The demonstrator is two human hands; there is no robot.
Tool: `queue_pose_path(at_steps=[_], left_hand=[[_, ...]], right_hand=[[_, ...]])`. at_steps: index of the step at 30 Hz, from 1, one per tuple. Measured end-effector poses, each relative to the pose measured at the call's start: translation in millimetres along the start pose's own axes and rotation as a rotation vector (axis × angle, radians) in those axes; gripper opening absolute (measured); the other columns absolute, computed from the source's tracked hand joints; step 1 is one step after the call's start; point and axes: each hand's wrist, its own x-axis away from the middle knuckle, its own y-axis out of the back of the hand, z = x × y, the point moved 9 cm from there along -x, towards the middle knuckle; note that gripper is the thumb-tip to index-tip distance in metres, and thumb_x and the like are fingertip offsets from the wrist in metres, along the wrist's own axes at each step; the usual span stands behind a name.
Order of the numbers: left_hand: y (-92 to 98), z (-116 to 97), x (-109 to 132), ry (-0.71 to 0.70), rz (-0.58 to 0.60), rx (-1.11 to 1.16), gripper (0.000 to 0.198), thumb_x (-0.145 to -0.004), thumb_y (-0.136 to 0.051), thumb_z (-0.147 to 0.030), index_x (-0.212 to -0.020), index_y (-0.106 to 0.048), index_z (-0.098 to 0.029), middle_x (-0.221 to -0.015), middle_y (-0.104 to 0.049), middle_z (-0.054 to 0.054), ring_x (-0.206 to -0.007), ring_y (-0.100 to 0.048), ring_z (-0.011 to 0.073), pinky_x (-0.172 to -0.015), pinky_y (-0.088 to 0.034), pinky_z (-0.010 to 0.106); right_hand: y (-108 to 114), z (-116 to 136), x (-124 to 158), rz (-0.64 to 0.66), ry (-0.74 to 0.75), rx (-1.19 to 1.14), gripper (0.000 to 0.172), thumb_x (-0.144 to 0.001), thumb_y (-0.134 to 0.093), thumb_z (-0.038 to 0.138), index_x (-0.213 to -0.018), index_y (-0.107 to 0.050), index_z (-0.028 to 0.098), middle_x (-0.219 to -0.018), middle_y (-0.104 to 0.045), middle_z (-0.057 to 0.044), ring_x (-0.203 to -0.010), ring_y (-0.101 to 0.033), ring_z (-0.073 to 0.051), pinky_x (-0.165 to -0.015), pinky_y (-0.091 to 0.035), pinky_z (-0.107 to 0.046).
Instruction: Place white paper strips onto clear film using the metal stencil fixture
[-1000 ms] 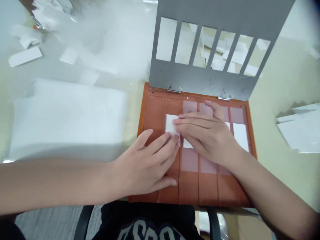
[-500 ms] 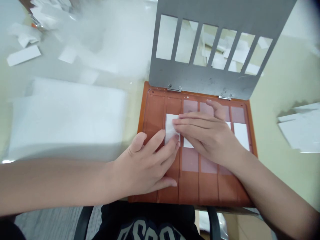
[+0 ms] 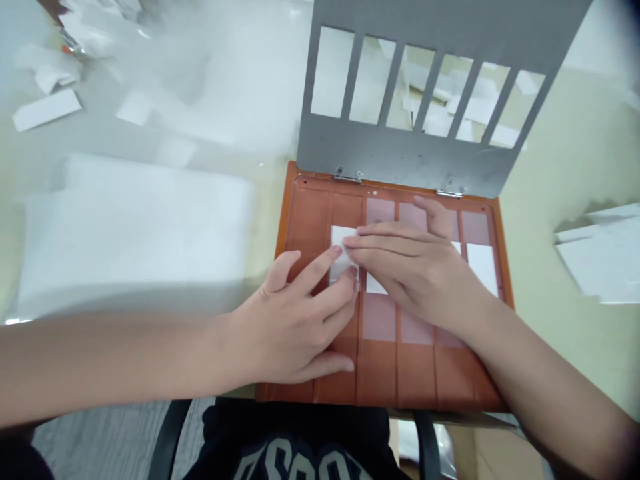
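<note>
A small white rectangular piece (image 3: 341,236) lies in a slot of the orange-brown tray (image 3: 307,217), left of the middle. My left hand (image 3: 305,320) is open, its fingers spread, with fingertips on the left and lower part of this piece. From the right, my right hand (image 3: 417,267) reaches over the tray with its fingers stretched out, their tips on the piece's right side. Another white piece (image 3: 483,267) sits in the rightmost slot. Further white pieces in between are partly hidden under my right hand. Pinkish translucent strips (image 3: 380,320) line several slots.
A grey metal lid (image 3: 370,150) with rectangular cutouts stands raised on hinges at the tray's back edge. White sheets (image 3: 135,233) lie to the left, a stack of white cards (image 3: 605,257) to the right. Crumpled white scraps (image 3: 100,30) are at the far left.
My left index finger has moved up and right onto the white piece. My right hand and the tray are almost unchanged.
</note>
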Motion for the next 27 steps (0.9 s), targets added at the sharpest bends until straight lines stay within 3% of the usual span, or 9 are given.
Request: queue_pose_path(at_steps=[6,17,24,27], left_hand=[[3.0,0,0,0.014,-0.004,-0.043,0.058,-0.097,-0.046,-0.061,-0.127,-0.067,-0.016,-0.135,-0.064,0.011,-0.133,-0.047,0.0378,-0.098,-0.029,0.047],[3.5,0,2,0.008,-0.018,-0.094,0.06,-0.096,-0.044,-0.062,-0.125,-0.068,-0.016,-0.138,-0.063,0.008,-0.119,-0.05,0.0348,-0.083,-0.029,0.044],[8.9,-2,1,0.019,-0.029,-0.133,0.059,-0.098,-0.043,-0.058,-0.125,-0.068,-0.012,-0.133,-0.063,0.004,-0.106,-0.048,0.0269,-0.08,-0.031,0.041],[9.0,-3,1,0.013,-0.029,-0.154,0.057,-0.1,-0.039,-0.057,-0.121,-0.07,-0.014,-0.13,-0.064,0.004,-0.105,-0.047,0.0258,-0.08,-0.031,0.04]], right_hand=[[0,0,-1,0.015,0.01,0.046,0.024,-0.098,-0.053,0.011,-0.089,-0.07,0.027,-0.103,-0.079,0.007,-0.102,-0.071,-0.019,-0.115,-0.033,-0.054],[3,1,-2,0.015,0.015,0.019,0.023,-0.094,-0.055,0.01,-0.086,-0.068,0.028,-0.099,-0.079,0.008,-0.097,-0.07,-0.019,-0.1,-0.044,-0.045],[-1,0,4,0.073,-0.024,-0.128,0.033,-0.084,-0.048,0.005,-0.104,-0.062,0.027,-0.083,-0.076,0.004,-0.106,-0.068,-0.022,-0.108,-0.034,-0.054],[-7,0,5,0.123,-0.064,-0.11,0.042,-0.086,-0.044,0.005,-0.12,-0.057,0.026,-0.098,-0.077,-0.002,-0.122,-0.062,-0.026,-0.111,-0.026,-0.062]])
